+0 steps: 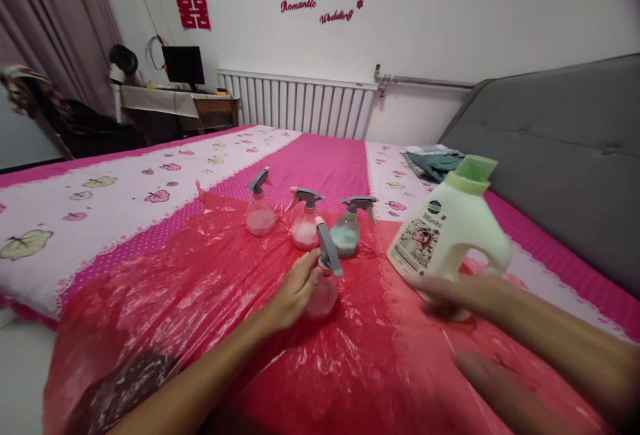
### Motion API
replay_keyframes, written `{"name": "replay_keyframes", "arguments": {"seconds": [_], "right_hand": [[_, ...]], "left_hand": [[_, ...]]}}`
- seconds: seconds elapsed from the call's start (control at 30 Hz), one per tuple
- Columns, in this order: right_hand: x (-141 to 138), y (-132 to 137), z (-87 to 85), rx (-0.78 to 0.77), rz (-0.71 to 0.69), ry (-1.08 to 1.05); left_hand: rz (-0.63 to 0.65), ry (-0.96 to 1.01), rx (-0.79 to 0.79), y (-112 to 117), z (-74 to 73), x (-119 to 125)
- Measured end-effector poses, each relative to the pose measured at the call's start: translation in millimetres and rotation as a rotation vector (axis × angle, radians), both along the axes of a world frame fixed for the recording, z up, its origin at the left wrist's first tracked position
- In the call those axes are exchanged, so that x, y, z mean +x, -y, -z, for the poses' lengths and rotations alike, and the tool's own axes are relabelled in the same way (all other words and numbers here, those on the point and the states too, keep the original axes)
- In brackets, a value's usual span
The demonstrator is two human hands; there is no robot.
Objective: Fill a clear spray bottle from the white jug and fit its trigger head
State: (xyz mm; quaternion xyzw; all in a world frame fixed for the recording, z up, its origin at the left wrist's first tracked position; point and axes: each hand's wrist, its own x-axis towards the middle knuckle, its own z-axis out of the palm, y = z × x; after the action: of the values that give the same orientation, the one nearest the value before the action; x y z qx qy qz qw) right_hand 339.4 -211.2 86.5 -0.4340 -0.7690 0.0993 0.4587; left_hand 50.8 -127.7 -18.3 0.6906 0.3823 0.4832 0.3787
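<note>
My left hand point(299, 288) is closed around the neck of a clear spray bottle point(323, 298) with a grey trigger head and pinkish contents. Three more spray bottles stand just beyond it: one with pink contents point(261, 216) on the left, another pink one point(305, 227) in the middle, and one with pale green contents point(345, 234). To the right is a pale green laundry detergent jug point(450, 222) with a green cap, tilted a little. My right hand point(450, 294), smeared by motion, is at the jug's lower front; its fingers are not clear, nor whether it touches the jug.
Crinkled red plastic sheeting point(200, 288) covers the near part of a bed with a pink patterned bedspread point(330, 162). Folded clothes point(434, 163) lie by the grey headboard point(560, 135). A blurred skin-coloured shape point(500, 388) is at lower right. A radiator point(300, 102) lines the wall.
</note>
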Motion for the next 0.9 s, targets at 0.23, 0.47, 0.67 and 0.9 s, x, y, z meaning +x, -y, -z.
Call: {"name": "replay_keyframes", "arguments": {"seconds": [0.23,0.47,0.67,0.9], "right_hand": [[-98,-69,7.7,-0.259,-0.263,-0.037],[-108,-76,32.7,-0.338,-0.334,-0.121],[-106,-78,32.1,-0.442,-0.370,-0.141],[-107,-76,36.0,-0.450,-0.362,-0.119]], "left_hand": [[0.014,-0.057,0.023,2,-3.5,-3],[0.021,-0.002,0.064,1,-2.9,0],[0.001,-0.037,0.054,1,-2.0,0],[0.003,-0.013,0.040,6,-2.8,-2]]}}
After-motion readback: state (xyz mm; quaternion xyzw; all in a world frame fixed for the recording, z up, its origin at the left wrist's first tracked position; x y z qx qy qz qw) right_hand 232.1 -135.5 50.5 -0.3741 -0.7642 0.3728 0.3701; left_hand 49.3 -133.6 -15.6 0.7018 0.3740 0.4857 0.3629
